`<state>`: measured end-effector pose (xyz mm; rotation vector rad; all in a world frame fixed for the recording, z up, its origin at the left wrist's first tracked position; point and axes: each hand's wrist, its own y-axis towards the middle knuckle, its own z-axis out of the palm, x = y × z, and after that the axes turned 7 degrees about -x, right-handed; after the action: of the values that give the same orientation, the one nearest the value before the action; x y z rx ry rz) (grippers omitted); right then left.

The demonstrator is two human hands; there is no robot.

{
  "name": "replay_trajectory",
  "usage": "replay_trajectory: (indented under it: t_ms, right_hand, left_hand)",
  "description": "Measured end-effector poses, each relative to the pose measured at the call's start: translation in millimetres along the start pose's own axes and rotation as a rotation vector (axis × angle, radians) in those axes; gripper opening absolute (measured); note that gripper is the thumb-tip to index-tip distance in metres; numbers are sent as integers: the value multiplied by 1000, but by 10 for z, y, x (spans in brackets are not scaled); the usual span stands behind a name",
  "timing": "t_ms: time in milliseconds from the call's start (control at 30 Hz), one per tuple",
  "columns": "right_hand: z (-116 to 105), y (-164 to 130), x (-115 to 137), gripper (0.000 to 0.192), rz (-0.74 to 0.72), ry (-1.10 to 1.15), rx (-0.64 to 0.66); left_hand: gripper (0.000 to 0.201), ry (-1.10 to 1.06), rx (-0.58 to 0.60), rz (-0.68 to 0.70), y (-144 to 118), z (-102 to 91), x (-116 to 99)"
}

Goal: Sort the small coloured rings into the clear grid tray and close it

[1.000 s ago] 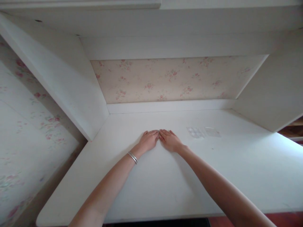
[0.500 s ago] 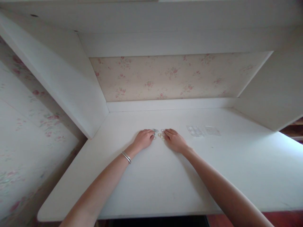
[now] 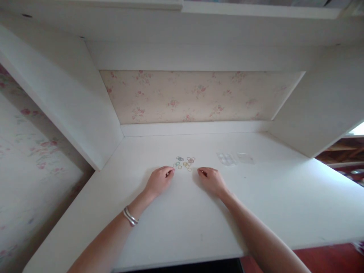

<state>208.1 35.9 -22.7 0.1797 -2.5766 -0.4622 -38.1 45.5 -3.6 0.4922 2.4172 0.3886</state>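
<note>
Small thin coloured rings (image 3: 186, 164) lie in loose clusters on the white desk (image 3: 176, 220), some grey-blue, some greenish, others yellow or pinkish-brown. Just left of and nearer than the rings, my left hand (image 3: 159, 181) rests on the desk with its fingers curled in towards the thumb. A silver bangle (image 3: 131, 216) circles that wrist. My right hand (image 3: 213, 181) lies to the right of the rings, loosely closed, thumb against the bent fingers. Neither hand touches the rings, and nothing shows in either one.
Two clear plastic pieces lie right of the rings: a compartmented tray (image 3: 226, 159) and a flat lid-like piece (image 3: 245, 158). White side panels (image 3: 65, 87) and an overhead shelf (image 3: 182, 30) enclose the desk. Floral wallpaper (image 3: 187, 96) covers the back.
Both hands have drawn back from the rings towards me and moved apart, uncovering the clusters. Their fingers have curled in. The view has shifted slightly to the right.
</note>
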Motion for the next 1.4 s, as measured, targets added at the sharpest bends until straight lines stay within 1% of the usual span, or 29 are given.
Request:
replay_trajectory:
  t_ms: [100, 200, 367, 533, 667, 900, 1100, 1267, 1400]
  right_hand:
    - [-8, -5, -8, 30, 37, -5, 27]
    - [-13, -17, -4, 30, 9, -26, 48]
    - [-1, -41, -7, 30, -7, -30, 59]
    - [34, -34, -7, 29, -32, -44, 68]
    - [33, -43, 10, 29, -65, -49, 66]
    - [16, -57, 91, 30, -158, -88, 21]
    - [51, -22, 115, 33, -179, -150, 71]
    - [93, 25, 114, 29, -222, -133, 76]
    - [117, 71, 139, 25, -209, -121, 142]
  left_hand:
    - [32, -59, 47, -76, -161, -38, 5]
    - [31, -33, 93, -71, -239, -31, 9]
    - [30, 82, 127, -51, -247, -7, -3]
    - [30, 155, 166, -63, -249, -1, -6]
    - [30, 176, 163, -66, -254, 5, -4]
    - [29, 176, 162, -54, -249, 19, -3]
    - [30, 171, 157, -71, -240, 31, -25]
    - [31, 175, 161, -69, -237, 27, -34]
    - [32, 176, 180, -84, -235, 13, -51]
